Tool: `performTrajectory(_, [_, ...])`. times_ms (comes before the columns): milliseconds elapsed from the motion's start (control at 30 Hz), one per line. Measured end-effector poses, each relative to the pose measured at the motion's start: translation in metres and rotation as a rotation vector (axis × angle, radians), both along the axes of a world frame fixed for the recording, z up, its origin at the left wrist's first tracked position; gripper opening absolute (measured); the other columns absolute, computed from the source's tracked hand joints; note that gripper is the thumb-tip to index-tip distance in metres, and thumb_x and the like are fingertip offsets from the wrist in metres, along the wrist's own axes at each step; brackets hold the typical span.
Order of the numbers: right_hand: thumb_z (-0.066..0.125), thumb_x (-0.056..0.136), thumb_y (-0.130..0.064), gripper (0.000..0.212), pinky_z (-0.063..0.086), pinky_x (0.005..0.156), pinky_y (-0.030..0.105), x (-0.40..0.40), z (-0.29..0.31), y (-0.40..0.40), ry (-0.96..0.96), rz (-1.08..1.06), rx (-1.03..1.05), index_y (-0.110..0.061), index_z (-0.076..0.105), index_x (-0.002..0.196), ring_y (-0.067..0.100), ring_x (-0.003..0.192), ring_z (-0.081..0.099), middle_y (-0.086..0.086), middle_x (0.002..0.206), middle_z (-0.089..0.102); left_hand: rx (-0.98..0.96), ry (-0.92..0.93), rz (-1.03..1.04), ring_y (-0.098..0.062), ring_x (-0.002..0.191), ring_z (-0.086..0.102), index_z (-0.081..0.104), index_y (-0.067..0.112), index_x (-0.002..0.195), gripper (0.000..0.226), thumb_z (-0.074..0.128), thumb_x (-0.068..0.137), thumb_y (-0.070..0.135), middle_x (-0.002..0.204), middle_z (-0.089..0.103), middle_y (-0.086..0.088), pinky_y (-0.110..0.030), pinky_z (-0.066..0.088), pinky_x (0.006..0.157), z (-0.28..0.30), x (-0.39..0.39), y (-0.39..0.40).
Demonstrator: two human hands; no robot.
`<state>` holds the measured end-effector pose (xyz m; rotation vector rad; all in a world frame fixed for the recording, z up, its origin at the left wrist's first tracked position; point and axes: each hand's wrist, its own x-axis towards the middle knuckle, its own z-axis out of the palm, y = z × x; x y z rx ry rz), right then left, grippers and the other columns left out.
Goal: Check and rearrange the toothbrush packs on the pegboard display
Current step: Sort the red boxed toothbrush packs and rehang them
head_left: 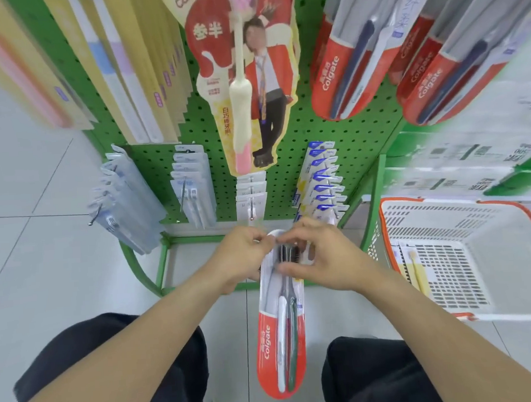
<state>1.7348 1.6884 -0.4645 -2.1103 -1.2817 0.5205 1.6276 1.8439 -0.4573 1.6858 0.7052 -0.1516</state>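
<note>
I hold a red and white Colgate toothbrush pack (282, 339) with two brushes in it, hanging down between my knees. My left hand (241, 258) pinches its top left edge. My right hand (314, 257) grips the top from the right, thumb across the front. The pack's top sits just below a metal peg (252, 212) on the green pegboard (288, 131). More Colgate packs (352, 65) hang at the upper right. A tall pack with a pink and cream brush (241, 87) hangs in the middle.
Rows of small blue and white packs (192, 186) hang on low pegs, and pale boxed packs (119, 73) hang at upper left. A white and orange shopping basket (466, 260) holding a yellow toothbrush pack stands at right. Protruding peg ends (94, 216) stick out at left. The floor is tiled.
</note>
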Motion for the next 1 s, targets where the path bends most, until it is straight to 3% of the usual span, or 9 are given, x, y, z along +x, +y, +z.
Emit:
performTrajectory(67, [0.085,0.075,-0.047,0.051,0.038,0.072,0.006,0.001,0.001,-0.001,-0.014,0.012,-0.003,-0.021,0.072,0.118,0.002,0.085,0.055,-0.009,0.097,0.057,-0.007,0.015,0.012,-0.005,0.052,0.047,0.072,0.009,0.104,0.023,0.054,0.104,0.024,0.057,0.053,0.014,-0.025,0.047,0.051,-0.003,-0.001,-0.002])
performTrajectory(133, [0.086,0.073,-0.048,0.054,0.039,0.071,0.007,0.001,0.002,-0.002,-0.028,0.021,0.003,-0.021,0.071,0.118,0.000,0.084,0.056,-0.014,0.095,0.056,-0.030,0.024,0.023,-0.002,0.043,0.044,0.072,0.006,0.106,0.025,0.053,0.104,0.022,0.050,0.046,0.015,-0.026,0.048,0.052,-0.002,-0.002,-0.004])
performTrajectory(200, [0.087,0.073,-0.046,0.054,0.039,0.072,0.006,0.000,0.003,-0.004,-0.041,0.029,0.010,-0.020,0.070,0.118,-0.006,0.086,0.054,-0.016,0.095,0.056,-0.085,0.018,0.029,-0.001,0.048,0.052,0.072,0.006,0.106,0.024,0.052,0.104,0.021,0.064,0.055,0.006,-0.029,0.053,0.056,0.001,-0.003,-0.005])
performTrajectory(267, [0.085,0.077,-0.041,0.050,0.037,0.075,0.007,-0.003,0.002,-0.005,-0.063,0.037,0.020,-0.021,0.069,0.120,-0.005,0.087,0.053,-0.010,0.098,0.058,-0.193,0.027,0.052,-0.012,0.062,0.067,0.070,0.009,0.103,0.022,0.050,0.105,0.018,0.080,0.067,-0.005,-0.030,0.056,0.057,0.006,-0.005,-0.008])
performTrajectory(433, [0.072,0.080,-0.039,0.048,0.049,0.090,0.026,-0.010,0.004,-0.006,-0.009,0.029,0.026,-0.025,0.065,0.125,0.001,0.099,0.058,-0.009,0.106,0.056,-0.364,0.063,0.045,-0.026,0.071,0.074,0.064,0.005,0.112,0.021,0.045,0.105,0.012,0.084,0.073,-0.015,-0.034,0.061,0.059,0.016,-0.008,-0.007])
performTrajectory(567, [0.066,0.080,-0.031,0.039,0.047,0.084,0.024,-0.007,0.009,-0.006,0.000,-0.043,0.059,-0.029,0.064,0.119,0.002,0.094,0.056,-0.008,0.107,0.051,-0.420,0.050,-0.068,-0.033,0.084,0.076,0.066,0.007,0.114,0.022,0.046,0.104,0.012,0.095,0.076,-0.020,-0.040,0.063,0.071,0.021,-0.010,-0.008])
performTrajectory(767, [0.052,0.079,-0.043,0.031,0.052,0.071,0.042,-0.017,0.008,-0.001,-0.117,-0.146,0.066,-0.035,0.056,0.108,0.011,0.077,0.054,-0.012,0.101,0.043,-0.375,-0.026,-0.085,-0.029,0.077,0.075,0.065,0.000,0.114,0.025,0.046,0.106,0.015,0.094,0.076,-0.021,-0.033,0.060,0.060,0.021,-0.013,-0.009])
performTrajectory(1000, [0.044,0.080,-0.047,0.028,0.053,0.073,0.042,-0.030,0.005,0.010,-0.122,-0.367,0.187,-0.029,0.059,0.096,0.013,0.085,0.061,-0.012,0.097,0.055,-0.397,-0.094,-0.117,-0.036,0.083,0.073,0.068,0.008,0.114,0.024,0.048,0.106,0.018,0.098,0.073,-0.024,-0.039,0.061,0.063,0.025,-0.017,-0.009])
